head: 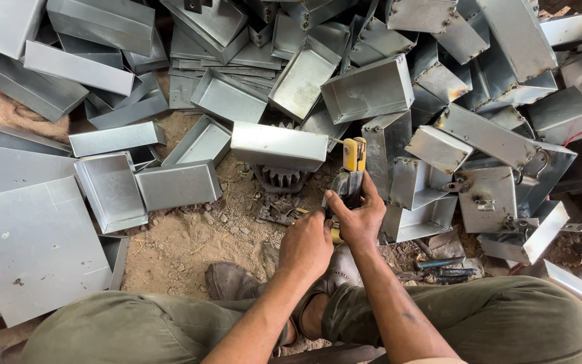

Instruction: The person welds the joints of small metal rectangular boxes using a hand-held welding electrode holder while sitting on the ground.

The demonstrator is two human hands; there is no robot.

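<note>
while both hands meet low centre | right hand (362, 219) grips yellow-handled tool (349, 176) | left hand (306, 244) fingers closed at its base | folded metal trays (365, 87) heaped; flat sheets (31, 249) left unformed

No packages, labels, signs or screens show anywhere among the metal work.
</note>
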